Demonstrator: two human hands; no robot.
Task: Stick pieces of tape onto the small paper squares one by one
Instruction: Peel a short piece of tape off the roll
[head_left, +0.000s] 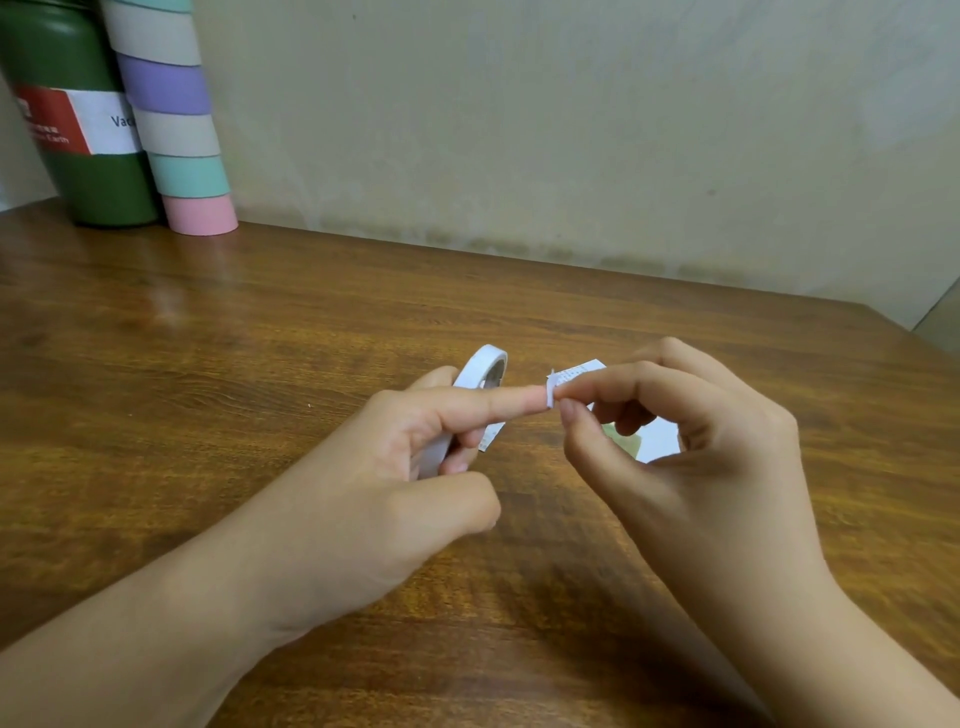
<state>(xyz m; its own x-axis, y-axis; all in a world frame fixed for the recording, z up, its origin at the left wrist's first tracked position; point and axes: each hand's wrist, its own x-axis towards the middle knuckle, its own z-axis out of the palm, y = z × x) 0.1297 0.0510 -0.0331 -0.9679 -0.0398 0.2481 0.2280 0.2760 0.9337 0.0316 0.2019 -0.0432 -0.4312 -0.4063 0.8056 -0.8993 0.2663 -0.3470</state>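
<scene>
My left hand (415, 457) grips a white roll of tape (480, 371), lower fingers curled round it and index finger stretched out to the right. A small piece of tape (549, 392) sits at that fingertip. My right hand (675, 441) pinches this piece between thumb and index finger. A small printed paper square (579, 371) lies on the table just behind the fingertips. More paper (657, 441), white and pale green, lies under my right hand, mostly hidden.
A wooden table (260, 389) fills the view, with a wall behind it. At the back left stand a dark green flask (78, 130) and a stack of pastel tape rolls (176, 130). The table's right corner (883, 317) lies at the far right.
</scene>
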